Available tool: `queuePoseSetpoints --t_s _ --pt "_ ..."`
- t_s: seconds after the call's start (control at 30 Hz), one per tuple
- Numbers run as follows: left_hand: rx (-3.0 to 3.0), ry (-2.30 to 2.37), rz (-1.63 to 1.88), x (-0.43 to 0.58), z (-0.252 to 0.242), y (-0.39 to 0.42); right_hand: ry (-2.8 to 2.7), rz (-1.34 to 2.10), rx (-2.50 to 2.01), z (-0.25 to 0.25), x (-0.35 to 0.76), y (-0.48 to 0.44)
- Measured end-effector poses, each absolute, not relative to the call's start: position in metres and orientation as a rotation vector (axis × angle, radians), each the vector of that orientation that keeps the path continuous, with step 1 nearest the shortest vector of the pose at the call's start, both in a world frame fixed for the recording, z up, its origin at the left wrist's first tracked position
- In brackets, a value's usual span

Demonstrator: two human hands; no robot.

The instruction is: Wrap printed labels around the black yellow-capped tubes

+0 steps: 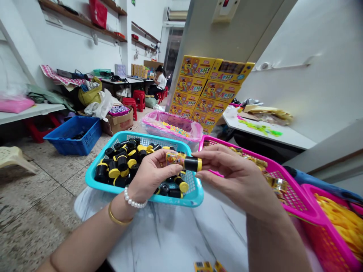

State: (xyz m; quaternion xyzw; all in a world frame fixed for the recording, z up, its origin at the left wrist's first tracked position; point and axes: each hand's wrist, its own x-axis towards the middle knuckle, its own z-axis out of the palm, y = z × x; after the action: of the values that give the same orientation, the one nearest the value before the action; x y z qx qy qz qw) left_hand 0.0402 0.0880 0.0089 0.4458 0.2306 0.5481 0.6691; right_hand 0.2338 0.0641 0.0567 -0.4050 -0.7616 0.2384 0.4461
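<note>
1. At the far left I see a blue crate (72, 134) on the floor, well apart from the work.
2. On the marble table (176, 238) sits a teal basket (90, 177) holding a heap of black-and-yellow caps (119, 166).
3. The left hand (150, 172) is over the right half of that basket, fingers curled. Its fingertips pinch the printed yellow end of a small tube (184, 162).
4. The small tube lies level between both hands, above the teal basket's right rim. Its black, yellow-tipped end points right.
5. The right hand (235, 173) grips that black end between thumb and fingers, closed narrow on it.
6. Just beside the teal basket is a pink basket (293, 194) with wrapped pieces in it, partly hidden by the right hand.
7. Behind, a stack of yellow boxes (210, 90) stands against a pillar.
8. At the far right, a second pink basket (317, 241) holds yellow pieces.
</note>
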Motion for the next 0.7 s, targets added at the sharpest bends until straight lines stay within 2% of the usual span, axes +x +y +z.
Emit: queuePoseSetpoints --t_s 0.13,0.5,0.7 --pt "1.062 0.593 1.19 0.043 0.014 0.081 -2.049 0.318 -1.06 0.061 0.231 0.059" --pt "1.035 0.577 0.936 0.035 0.01 0.088 -2.091 0.073 -0.88 0.064 0.227 0.059" --pt "1.058 0.591 1.132 0.038 0.004 0.09 -2.071 0.101 -0.969 0.05 0.215 0.066"
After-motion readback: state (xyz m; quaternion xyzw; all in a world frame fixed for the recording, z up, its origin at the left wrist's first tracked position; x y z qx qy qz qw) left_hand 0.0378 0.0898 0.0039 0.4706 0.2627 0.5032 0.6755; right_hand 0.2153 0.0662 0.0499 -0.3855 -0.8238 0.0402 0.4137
